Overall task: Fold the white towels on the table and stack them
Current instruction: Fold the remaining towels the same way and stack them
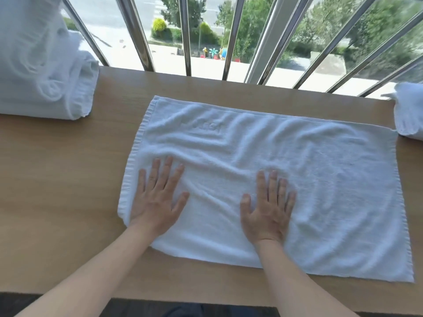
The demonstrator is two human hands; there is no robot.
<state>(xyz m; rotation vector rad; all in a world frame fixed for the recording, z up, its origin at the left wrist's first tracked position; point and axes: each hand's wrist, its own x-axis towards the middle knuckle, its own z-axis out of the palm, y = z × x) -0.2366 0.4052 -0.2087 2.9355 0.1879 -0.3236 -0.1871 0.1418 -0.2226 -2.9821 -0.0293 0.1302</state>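
A white towel [309, 179] lies spread out on the wooden table [57, 179], wrinkled across its middle. My left hand [158, 197] rests flat on the towel's near left part, fingers straight and spread. My right hand [269, 207] presses flat on the towel near its middle, fingers straight too. A heap of white towels [43, 72] sits at the table's far left. The edge of another white towel [409, 113] shows at the far right.
A window with slanted metal bars [185, 35] runs along the table's far edge, with a street and trees outside. Bare tabletop lies left of the spread towel. The table's near edge [160, 300] runs just below my forearms.
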